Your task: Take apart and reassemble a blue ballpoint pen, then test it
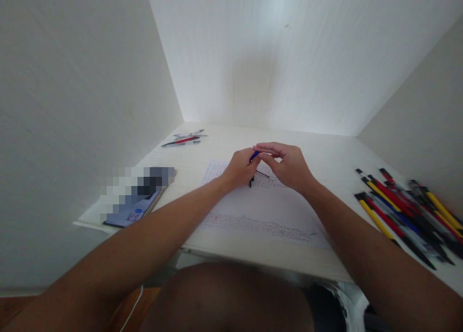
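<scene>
The left hand (pixel 238 169) has its fingers clamped on a blue pen part (pixel 254 155); the right hand (pixel 288 164) curls at its upper end, grip unclear. A steady left pinch should prevent slipping. Beneath the fingers lies a written sheet (pixel 260 202); farther right, loose pens (pixel 405 211), uncontained, on the surface (pixel 325 149).

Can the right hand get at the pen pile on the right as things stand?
Likely yes: just desk surface shows between the right hand and the pen pile, though that hand is at a blue pen part.
</scene>
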Available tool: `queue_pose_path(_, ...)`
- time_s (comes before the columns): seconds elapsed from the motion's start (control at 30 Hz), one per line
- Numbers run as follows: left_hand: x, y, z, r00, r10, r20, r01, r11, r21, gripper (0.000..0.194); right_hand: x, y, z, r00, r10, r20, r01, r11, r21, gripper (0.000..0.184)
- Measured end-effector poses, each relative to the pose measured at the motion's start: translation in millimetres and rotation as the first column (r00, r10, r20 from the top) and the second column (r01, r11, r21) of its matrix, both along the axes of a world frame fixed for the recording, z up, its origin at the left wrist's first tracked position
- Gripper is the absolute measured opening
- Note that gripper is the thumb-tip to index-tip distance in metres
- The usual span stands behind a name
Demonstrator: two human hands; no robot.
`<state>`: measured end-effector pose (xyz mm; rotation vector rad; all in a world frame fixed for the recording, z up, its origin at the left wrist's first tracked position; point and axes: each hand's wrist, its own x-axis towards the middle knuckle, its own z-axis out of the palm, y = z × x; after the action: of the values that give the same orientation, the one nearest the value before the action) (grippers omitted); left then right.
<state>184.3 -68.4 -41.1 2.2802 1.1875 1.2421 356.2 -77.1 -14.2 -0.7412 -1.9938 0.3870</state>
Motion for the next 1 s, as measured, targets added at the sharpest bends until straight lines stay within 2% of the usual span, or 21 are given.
queue_pose_path(0.1,-0.4,1.3,1.3,0.999,0.053,0.014,-0.052,0.999,-0.006,0.031,-0.9,1.7,-2.3,0.997,-0.077,0.012,0.077,0.997,-0.003,0.022)
queue_pose_path(0.2,-1.9,3.9,2.3,0.990,0.129,0.061,-0.130,0.991,0.013,0.034,1.3,5.4,-6.8,0.974,-0.158,0.162,0.158,0.987,0.016,0.021)
queue_pose_path(0.3,-3.9,5.9,2.8,0.975,0.170,0.146,-0.173,0.985,0.009,0.033,2.7,8.4,-13.4,0.937,-0.127,0.325,0.136,0.991,-0.003,0.016)
queue_pose_path(0.43,-4.5,6.7,2.4,0.963,0.193,0.188,-0.197,0.980,0.000,0.032,-2.9,8.1,-19.1,0.892,-0.088,0.442,0.109,0.994,-0.021,0.010)
queue_pose_path(0.6,-3.5,6.0,1.4,0.960,0.180,0.214,-0.184,0.983,-0.002,0.031,-9.9,6.3,-18.7,0.818,-0.130,0.560,0.147,0.989,0.015,0.019)
queue_pose_path(0.83,-5.0,6.4,-0.1,0.961,0.164,0.221,-0.170,0.985,0.008,0.031,-7.3,8.1,-19.8,0.778,-0.134,0.613,0.171,0.985,-0.002,0.022)
queue_pose_path(1.0,-6.4,7.6,-1.2,0.965,0.172,0.197,-0.175,0.985,-0.006,0.033,-3.4,11.1,-21.7,0.826,-0.102,0.554,0.166,0.984,-0.067,0.028)
